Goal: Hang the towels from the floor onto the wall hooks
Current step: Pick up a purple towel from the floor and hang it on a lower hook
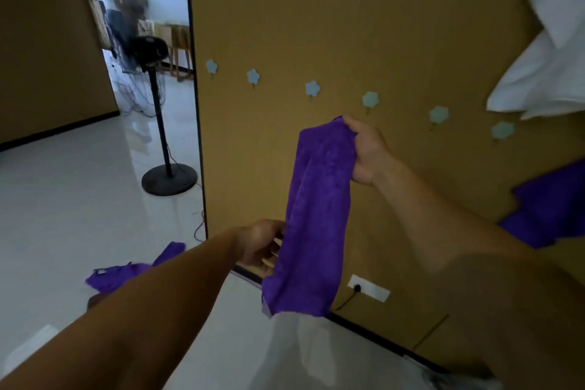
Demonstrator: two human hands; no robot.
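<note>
Tan wall (316, 25) to the right; pale tiled floor (63, 199) open to the left. Purple plush towel (316, 215) hangs before the wall, long axis near vertical. Right hand (367, 152) pinches its bunched top edge, just below the pale blue flower-shaped hooks (370, 100). Left hand (261, 245) grips its lower left edge. Crumpled purple towel (120, 275) lies on the floor.

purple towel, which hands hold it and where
The purple terry towel is gripped at its top end by the right hand; the left hand touches its lower side, grip unclear.
</note>
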